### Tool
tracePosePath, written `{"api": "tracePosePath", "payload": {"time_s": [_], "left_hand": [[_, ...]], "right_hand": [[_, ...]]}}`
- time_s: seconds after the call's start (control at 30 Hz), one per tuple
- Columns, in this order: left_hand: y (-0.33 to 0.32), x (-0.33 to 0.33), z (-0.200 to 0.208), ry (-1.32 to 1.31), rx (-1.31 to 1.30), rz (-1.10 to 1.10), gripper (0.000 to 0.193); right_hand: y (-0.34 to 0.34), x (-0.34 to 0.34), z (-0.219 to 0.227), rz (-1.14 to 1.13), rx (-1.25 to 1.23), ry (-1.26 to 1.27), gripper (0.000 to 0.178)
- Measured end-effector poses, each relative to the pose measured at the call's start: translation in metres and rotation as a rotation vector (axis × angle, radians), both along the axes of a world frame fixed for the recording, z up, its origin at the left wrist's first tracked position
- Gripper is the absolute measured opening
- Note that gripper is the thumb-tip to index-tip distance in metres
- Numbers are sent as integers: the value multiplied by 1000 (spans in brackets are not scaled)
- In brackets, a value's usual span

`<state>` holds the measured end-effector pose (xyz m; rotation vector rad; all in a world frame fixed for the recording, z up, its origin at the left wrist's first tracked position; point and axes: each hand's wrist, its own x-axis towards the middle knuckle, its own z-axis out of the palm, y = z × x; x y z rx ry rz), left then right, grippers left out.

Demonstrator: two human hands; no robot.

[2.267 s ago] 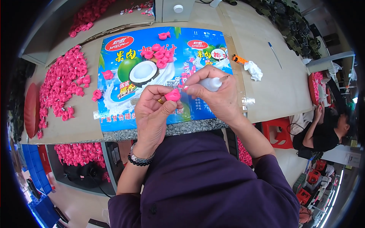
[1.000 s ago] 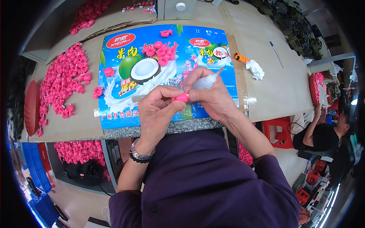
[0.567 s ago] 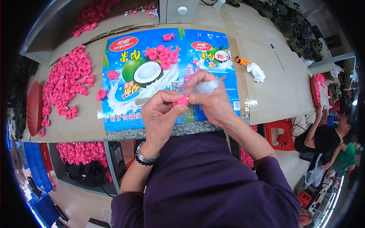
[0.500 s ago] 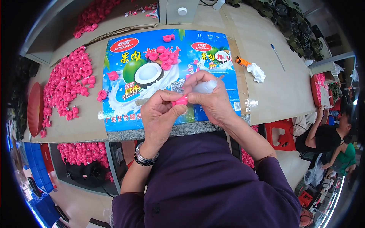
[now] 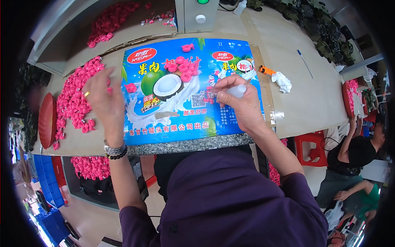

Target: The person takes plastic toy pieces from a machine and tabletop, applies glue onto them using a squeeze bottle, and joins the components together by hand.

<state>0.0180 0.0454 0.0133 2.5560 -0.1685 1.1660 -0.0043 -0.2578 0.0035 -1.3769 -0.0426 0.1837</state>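
My left hand [image 5: 101, 96], smeared by motion, is over the right side of a large pile of pink molded plastic pieces [image 5: 74, 96]. Whether its fingers hold anything is unclear. Over the right half of a blue printed cardboard sheet [image 5: 164, 131], my right hand [image 5: 245, 105] grips a small translucent white squeeze bottle [image 5: 237, 91]. Beside its fingertips lie several tiny pink and white parts [image 5: 210, 95]. A cluster of pink pieces [image 5: 184, 68] rests on the upper middle of the sheet, with single ones [image 5: 131, 87] apart from it.
An orange-and-black tool [image 5: 267, 71], a crumpled white tissue [image 5: 282, 82] and a pen [image 5: 305, 64] lie right of the sheet. A red tray [image 5: 47, 119] stands at the left edge. Dark green toy vehicles [image 5: 306, 24] line the far right. Other people [image 5: 358, 144] sit at right.
My left hand has left the pink piece by the bottle hand and swung left to the pile. The right hand keeps the bottle. The whole view has shifted slightly.
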Motion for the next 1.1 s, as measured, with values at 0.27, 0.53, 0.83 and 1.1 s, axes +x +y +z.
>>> {"api": "tracePosePath", "payload": {"time_s": [0.27,0.53,0.83,1.1], "left_hand": [[-62,41,-26,483,-126,-532,24],[-59,56,-35,480,-233,-525,15],[-82,-13,-11,840,-1617,-869,16],[-102,-52,-20,855,-1879,-1028,34]], "right_hand": [[-5,1,4,-14,-9,-43,14],[-10,3,11,7,-120,-107,36],[-13,3,35,24,-619,-623,38],[-15,0,39,-100,-581,-842,30]]}}
